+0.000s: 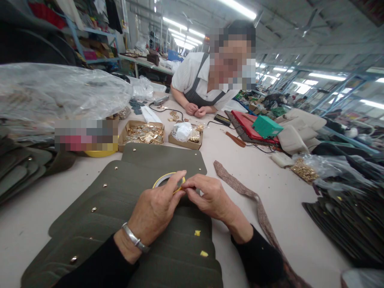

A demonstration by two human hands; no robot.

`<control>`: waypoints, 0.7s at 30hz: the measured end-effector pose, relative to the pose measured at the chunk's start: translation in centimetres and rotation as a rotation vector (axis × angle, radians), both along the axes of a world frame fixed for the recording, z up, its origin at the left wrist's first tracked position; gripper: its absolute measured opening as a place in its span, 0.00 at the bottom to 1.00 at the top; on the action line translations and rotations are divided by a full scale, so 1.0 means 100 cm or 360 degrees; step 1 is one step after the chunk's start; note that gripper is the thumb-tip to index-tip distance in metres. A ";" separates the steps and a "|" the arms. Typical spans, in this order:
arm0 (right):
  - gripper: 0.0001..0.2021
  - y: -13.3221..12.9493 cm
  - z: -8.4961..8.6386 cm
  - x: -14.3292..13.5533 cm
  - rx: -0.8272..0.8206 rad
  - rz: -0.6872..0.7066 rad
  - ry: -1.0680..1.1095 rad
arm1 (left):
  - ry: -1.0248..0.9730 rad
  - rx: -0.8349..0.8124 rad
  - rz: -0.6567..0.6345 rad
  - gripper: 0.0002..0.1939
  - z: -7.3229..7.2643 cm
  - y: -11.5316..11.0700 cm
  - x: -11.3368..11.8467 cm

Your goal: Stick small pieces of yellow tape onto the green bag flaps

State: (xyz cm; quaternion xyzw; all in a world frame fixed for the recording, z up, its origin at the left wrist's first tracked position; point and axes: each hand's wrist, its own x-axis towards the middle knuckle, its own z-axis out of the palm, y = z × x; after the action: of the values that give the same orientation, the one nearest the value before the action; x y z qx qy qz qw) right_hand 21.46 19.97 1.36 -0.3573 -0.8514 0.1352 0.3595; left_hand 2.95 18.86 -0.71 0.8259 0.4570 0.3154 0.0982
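My left hand (157, 208) is closed on a roll of yellow tape (162, 179), tilted up above the green panels. My right hand (210, 196) pinches at the roll's near edge, fingertips against those of the left; the bit of tape between them is mostly hidden. Beneath both hands lie overlapping dark green leather-like panels (120, 208) with gold metal studs along their edges. Two small yellow tape pieces (204, 253) stick to the panels below my right hand.
Across the table leans a co-worker (207, 80), hands together. Boxes of gold metal fittings (144, 134) stand beyond the panels. A patterned fabric strip (240, 186) runs down the right. Stacked dark panels (345, 224) lie far right, near a green box (267, 126) on a red one.
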 end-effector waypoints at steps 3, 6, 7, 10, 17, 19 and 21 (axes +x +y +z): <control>0.07 0.000 -0.004 -0.001 0.0103 -0.0050 -0.0060 | 0.0041 -0.0012 0.0008 0.18 0.000 0.000 0.000; 0.08 -0.002 -0.005 -0.002 0.0119 -0.0037 -0.0128 | 0.0060 -0.0033 0.0017 0.14 -0.001 0.000 0.001; 0.08 -0.002 -0.005 -0.003 0.0094 -0.0036 -0.0131 | 0.0057 -0.0041 0.0023 0.14 -0.001 -0.001 0.001; 0.08 -0.004 -0.005 -0.003 0.0040 -0.0103 -0.0046 | 0.0052 -0.0059 0.0041 0.12 -0.001 -0.001 0.001; 0.07 -0.007 -0.009 -0.005 -0.0023 -0.0173 -0.0031 | 0.0176 -0.0030 0.0061 0.11 -0.001 -0.003 0.001; 0.07 -0.010 -0.012 -0.006 -0.0046 -0.0200 -0.0064 | 0.0193 -0.0016 0.0061 0.11 -0.003 -0.005 0.000; 0.07 -0.017 -0.015 -0.006 -0.0080 -0.0210 -0.0084 | 0.0205 -0.0013 0.0049 0.12 -0.004 -0.009 0.000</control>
State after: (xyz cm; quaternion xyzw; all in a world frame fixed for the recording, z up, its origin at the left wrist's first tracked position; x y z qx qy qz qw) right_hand 20.81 18.27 -0.17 -0.4250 -0.8315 0.1231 0.3358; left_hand 2.92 17.97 -1.12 0.8369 0.4764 0.2611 0.0672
